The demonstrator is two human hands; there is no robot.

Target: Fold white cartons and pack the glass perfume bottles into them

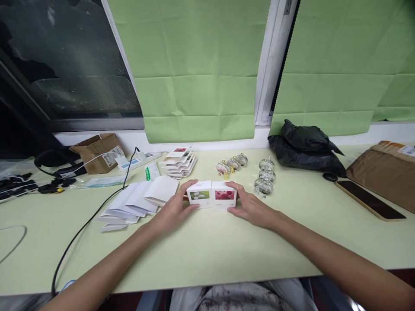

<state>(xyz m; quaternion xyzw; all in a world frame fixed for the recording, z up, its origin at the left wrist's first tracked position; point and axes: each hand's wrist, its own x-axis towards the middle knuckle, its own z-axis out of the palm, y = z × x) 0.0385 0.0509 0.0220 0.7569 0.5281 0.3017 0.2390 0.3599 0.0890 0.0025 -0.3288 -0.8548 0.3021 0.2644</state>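
Two small white boxes stand side by side at the middle of the table, their faces toward me. My left hand [181, 203] grips the left box [199, 199], which bears a green picture with white flowers. The right box [224, 202] has a picture of pink-red flowers, and my right hand [244, 203] holds it between thumb and fingers. Beyond them lies a row of round glass bottles with gold tops [234, 163]. To its right is a row of clear round bottles with silvery tops [266, 175]. Folded white boxes [136, 196] lie flat left of my left hand.
Behind is a stack of flattened printed boxes [179, 163]. A black cable [94, 216] crosses the left side. An open cardboard box [99, 153] stands back left. At right are a black plastic bag [304, 149], a phone [369, 199] and a brown parcel [385, 172].
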